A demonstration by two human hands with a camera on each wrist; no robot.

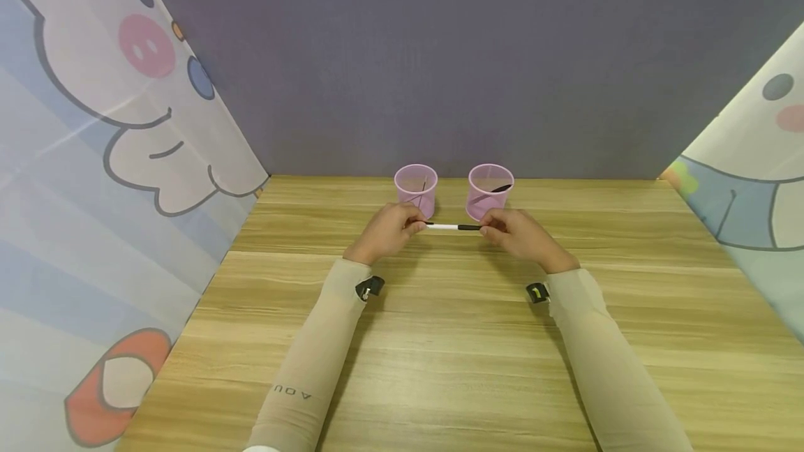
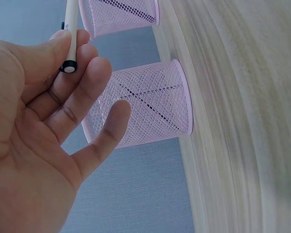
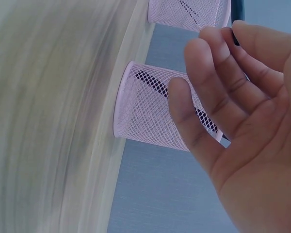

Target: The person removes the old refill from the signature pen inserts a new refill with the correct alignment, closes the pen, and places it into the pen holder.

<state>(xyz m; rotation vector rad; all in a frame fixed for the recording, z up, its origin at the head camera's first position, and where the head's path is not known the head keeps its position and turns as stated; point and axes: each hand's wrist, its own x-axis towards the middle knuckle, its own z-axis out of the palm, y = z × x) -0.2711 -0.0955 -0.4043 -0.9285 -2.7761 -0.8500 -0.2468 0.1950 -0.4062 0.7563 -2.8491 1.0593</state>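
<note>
A pen (image 1: pixel 442 227) with a white barrel and a black cap lies level between both hands, in front of two pink mesh cups. My left hand (image 1: pixel 391 231) pinches its barrel end between thumb and fingers; in the left wrist view the black-tipped end of the pen (image 2: pixel 71 39) pokes out past the thumb. At the other end, my right hand (image 1: pixel 523 236) pinches the black cap (image 3: pixel 237 19). The left cup (image 2: pixel 150 107) stands just behind the left hand, thin dark sticks crossing inside. Behind the right hand stands the right cup (image 3: pixel 145 107), a long black object leaning in it.
The wooden table (image 1: pixel 440 354) runs back to a grey upright panel (image 1: pixel 440 61) close behind the cups. Cartoon-printed sheets flank it, a left one (image 1: pixel 69 229) and a right one (image 1: pixel 760 180). A small black device (image 1: pixel 369 288) sits at each wrist.
</note>
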